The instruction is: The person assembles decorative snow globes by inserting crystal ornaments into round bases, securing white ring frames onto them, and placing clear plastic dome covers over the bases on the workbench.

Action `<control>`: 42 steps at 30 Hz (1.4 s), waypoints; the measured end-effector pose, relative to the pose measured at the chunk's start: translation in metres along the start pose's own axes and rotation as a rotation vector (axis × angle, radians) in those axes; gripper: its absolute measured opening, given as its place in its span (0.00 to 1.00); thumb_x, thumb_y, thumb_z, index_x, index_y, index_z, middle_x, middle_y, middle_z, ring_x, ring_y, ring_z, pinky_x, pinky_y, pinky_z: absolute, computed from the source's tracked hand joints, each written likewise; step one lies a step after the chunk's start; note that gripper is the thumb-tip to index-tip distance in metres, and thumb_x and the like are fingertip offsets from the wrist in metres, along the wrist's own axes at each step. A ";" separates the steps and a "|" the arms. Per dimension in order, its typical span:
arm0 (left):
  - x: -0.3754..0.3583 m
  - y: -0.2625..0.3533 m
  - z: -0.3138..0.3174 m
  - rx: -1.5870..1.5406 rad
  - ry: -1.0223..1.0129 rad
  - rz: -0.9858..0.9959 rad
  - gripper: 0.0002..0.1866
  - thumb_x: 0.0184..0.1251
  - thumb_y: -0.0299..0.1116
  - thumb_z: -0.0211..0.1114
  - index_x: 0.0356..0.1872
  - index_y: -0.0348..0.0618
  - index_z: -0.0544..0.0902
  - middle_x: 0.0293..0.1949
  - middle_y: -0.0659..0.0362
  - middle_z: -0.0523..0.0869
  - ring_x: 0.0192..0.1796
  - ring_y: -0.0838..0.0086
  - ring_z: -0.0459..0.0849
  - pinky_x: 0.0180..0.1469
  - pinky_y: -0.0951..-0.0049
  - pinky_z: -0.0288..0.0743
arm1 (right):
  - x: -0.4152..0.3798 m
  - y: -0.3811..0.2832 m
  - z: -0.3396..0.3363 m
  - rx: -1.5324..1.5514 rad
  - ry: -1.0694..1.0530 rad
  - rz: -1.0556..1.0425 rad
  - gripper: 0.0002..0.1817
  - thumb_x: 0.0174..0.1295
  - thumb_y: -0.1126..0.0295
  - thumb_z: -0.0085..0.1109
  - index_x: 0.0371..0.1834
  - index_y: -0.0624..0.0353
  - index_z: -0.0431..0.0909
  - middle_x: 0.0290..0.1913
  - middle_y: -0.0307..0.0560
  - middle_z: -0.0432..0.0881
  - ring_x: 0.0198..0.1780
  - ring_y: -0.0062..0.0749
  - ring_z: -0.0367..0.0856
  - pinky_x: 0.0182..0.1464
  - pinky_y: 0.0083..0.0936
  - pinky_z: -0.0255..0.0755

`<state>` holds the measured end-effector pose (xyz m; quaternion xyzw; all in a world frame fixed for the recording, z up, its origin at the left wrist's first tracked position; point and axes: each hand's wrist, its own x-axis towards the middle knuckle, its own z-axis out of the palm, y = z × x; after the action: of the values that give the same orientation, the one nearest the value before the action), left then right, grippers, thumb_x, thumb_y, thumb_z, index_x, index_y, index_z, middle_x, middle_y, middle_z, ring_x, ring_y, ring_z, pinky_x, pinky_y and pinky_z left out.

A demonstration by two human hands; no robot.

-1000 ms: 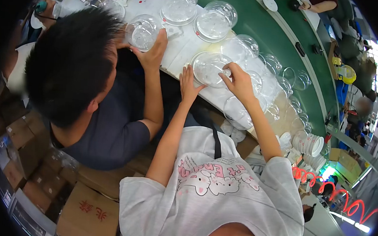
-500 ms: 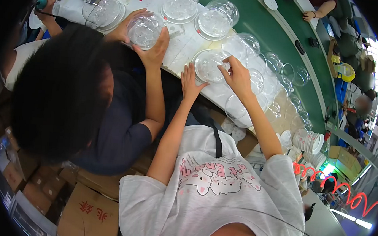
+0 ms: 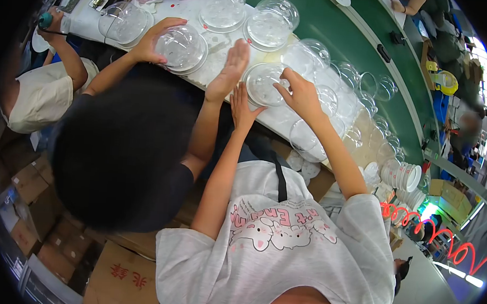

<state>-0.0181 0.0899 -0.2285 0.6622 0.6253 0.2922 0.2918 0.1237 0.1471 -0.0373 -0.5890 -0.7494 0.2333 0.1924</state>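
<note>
A round, clear plastic piece on a white base [image 3: 263, 87] lies on the worktable in front of me. My left hand [image 3: 241, 108] is flat at its near left edge, fingers stretched out and thumb along the rim. Over its right side hovers my right hand [image 3: 301, 95], fingers bent, thumb and index tip apart. I see nothing between those fingertips, though something small and clear could be hidden. To the right of the piece stand clear domes [image 3: 316, 53]. Another clear bowl-like piece [image 3: 309, 139] sits below my right forearm, near the table edge.
A co-worker [image 3: 124, 144] at my left has one hand on a clear dome [image 3: 180, 48] and the other raised near my left hand. More domes [image 3: 271, 23] line the white table [image 3: 209, 74]. Beyond runs a green belt [image 3: 340, 32]. White discs [image 3: 401, 175] stand stacked at right.
The co-worker's dome has come down onto a base, and one of their hands has let go and lifted. My right thumb and index have spread slightly, moving left; my left hand stays put.
</note>
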 end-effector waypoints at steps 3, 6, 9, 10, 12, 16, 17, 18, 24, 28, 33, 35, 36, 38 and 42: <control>-0.001 -0.003 0.004 0.017 -0.001 0.012 0.56 0.39 0.54 0.72 0.68 0.40 0.52 0.69 0.50 0.56 0.72 0.57 0.50 0.69 0.51 0.43 | 0.001 0.013 -0.007 -0.009 -0.069 -0.079 0.13 0.56 0.64 0.59 0.38 0.58 0.68 0.33 0.49 0.77 0.31 0.48 0.78 0.32 0.36 0.72; -0.002 -0.002 0.005 0.004 -0.010 0.004 0.56 0.40 0.53 0.72 0.69 0.41 0.52 0.69 0.50 0.56 0.72 0.57 0.49 0.69 0.51 0.43 | -0.001 0.007 -0.001 -0.103 -0.007 -0.109 0.12 0.57 0.64 0.59 0.36 0.59 0.69 0.36 0.48 0.79 0.31 0.44 0.79 0.32 0.33 0.72; -0.002 -0.001 0.005 0.010 -0.031 -0.010 0.57 0.39 0.52 0.73 0.69 0.40 0.50 0.69 0.50 0.54 0.72 0.56 0.48 0.69 0.51 0.41 | -0.001 0.010 -0.003 -0.076 -0.065 -0.047 0.13 0.57 0.63 0.58 0.35 0.59 0.69 0.36 0.50 0.79 0.33 0.47 0.79 0.33 0.34 0.72; 0.000 0.000 0.005 0.014 -0.039 -0.009 0.58 0.39 0.52 0.73 0.69 0.39 0.49 0.70 0.49 0.53 0.72 0.55 0.48 0.69 0.50 0.40 | -0.002 0.012 -0.003 -0.051 -0.045 -0.051 0.13 0.57 0.62 0.58 0.36 0.59 0.69 0.36 0.50 0.79 0.34 0.47 0.79 0.33 0.34 0.72; 0.001 0.005 0.003 0.015 -0.022 0.008 0.60 0.36 0.52 0.75 0.68 0.36 0.48 0.69 0.46 0.54 0.71 0.53 0.49 0.69 0.49 0.41 | -0.003 0.016 -0.001 -0.009 0.000 -0.069 0.14 0.57 0.61 0.58 0.37 0.58 0.69 0.36 0.49 0.79 0.34 0.47 0.79 0.34 0.35 0.72; 0.014 0.011 -0.001 -0.018 -0.006 0.035 0.64 0.31 0.54 0.77 0.67 0.32 0.47 0.68 0.42 0.54 0.71 0.50 0.48 0.68 0.45 0.41 | -0.006 0.011 0.003 -0.047 0.027 0.065 0.24 0.53 0.56 0.62 0.47 0.56 0.66 0.34 0.48 0.79 0.33 0.46 0.79 0.33 0.34 0.72; 0.017 0.012 0.000 -0.011 -0.020 0.053 0.65 0.30 0.54 0.77 0.68 0.33 0.47 0.68 0.43 0.54 0.71 0.51 0.48 0.68 0.45 0.41 | -0.011 0.009 0.001 0.000 0.077 0.136 0.26 0.52 0.55 0.64 0.48 0.56 0.66 0.33 0.47 0.78 0.31 0.45 0.79 0.32 0.33 0.71; 0.020 0.011 0.000 -0.003 -0.034 0.072 0.66 0.28 0.53 0.78 0.68 0.34 0.46 0.68 0.44 0.54 0.71 0.51 0.47 0.68 0.45 0.40 | -0.018 -0.004 -0.005 0.048 0.129 0.206 0.28 0.50 0.54 0.65 0.49 0.57 0.66 0.32 0.47 0.77 0.30 0.44 0.78 0.32 0.33 0.71; 0.024 0.020 -0.008 0.009 -0.030 0.042 0.64 0.25 0.49 0.81 0.66 0.32 0.52 0.65 0.40 0.59 0.69 0.50 0.53 0.67 0.47 0.47 | -0.107 -0.013 0.060 0.509 0.321 0.530 0.30 0.50 0.72 0.63 0.56 0.63 0.61 0.41 0.54 0.72 0.38 0.38 0.75 0.38 0.30 0.72; 0.026 -0.007 -0.001 -0.172 0.083 0.036 0.51 0.25 0.41 0.82 0.57 0.32 0.67 0.56 0.42 0.71 0.58 0.50 0.69 0.62 0.58 0.60 | -0.128 -0.001 0.108 0.501 0.186 0.517 0.31 0.52 0.69 0.60 0.58 0.64 0.59 0.48 0.62 0.70 0.47 0.49 0.73 0.51 0.38 0.69; 0.040 -0.036 0.000 -0.151 0.297 -0.048 0.42 0.28 0.37 0.82 0.50 0.32 0.72 0.50 0.45 0.75 0.51 0.56 0.74 0.54 0.62 0.67 | -0.122 -0.032 0.055 0.657 0.110 0.462 0.25 0.54 0.70 0.58 0.56 0.61 0.62 0.48 0.56 0.71 0.47 0.44 0.75 0.52 0.34 0.69; 0.048 -0.007 -0.016 -0.139 0.293 -0.028 0.46 0.28 0.37 0.82 0.54 0.31 0.68 0.51 0.46 0.74 0.54 0.55 0.73 0.57 0.61 0.64 | -0.134 -0.034 0.047 0.624 0.171 0.458 0.23 0.55 0.71 0.58 0.54 0.59 0.66 0.47 0.50 0.74 0.46 0.36 0.76 0.47 0.29 0.71; 0.050 -0.006 -0.016 -0.168 0.309 0.025 0.46 0.28 0.37 0.82 0.54 0.31 0.68 0.52 0.45 0.74 0.54 0.54 0.73 0.58 0.61 0.64 | -0.142 -0.035 0.044 0.608 0.201 0.457 0.21 0.56 0.71 0.58 0.54 0.58 0.68 0.46 0.47 0.76 0.45 0.33 0.77 0.44 0.26 0.73; 0.061 -0.010 -0.014 -0.227 0.343 0.129 0.46 0.28 0.37 0.82 0.54 0.31 0.68 0.53 0.45 0.73 0.54 0.53 0.72 0.59 0.61 0.64 | -0.161 -0.038 0.026 0.649 0.321 0.499 0.17 0.55 0.72 0.58 0.49 0.59 0.71 0.41 0.46 0.78 0.38 0.33 0.79 0.40 0.26 0.74; 0.061 -0.007 -0.017 -0.144 0.328 0.133 0.48 0.30 0.37 0.82 0.56 0.30 0.65 0.55 0.43 0.70 0.56 0.52 0.70 0.61 0.60 0.61 | -0.212 -0.029 0.001 0.358 0.625 0.687 0.12 0.53 0.71 0.61 0.41 0.55 0.76 0.28 0.40 0.79 0.24 0.26 0.77 0.27 0.23 0.70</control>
<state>-0.0324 0.1517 -0.2212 0.6230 0.5968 0.4587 0.2128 0.1490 -0.0652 -0.0244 -0.8015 -0.3666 0.2204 0.4178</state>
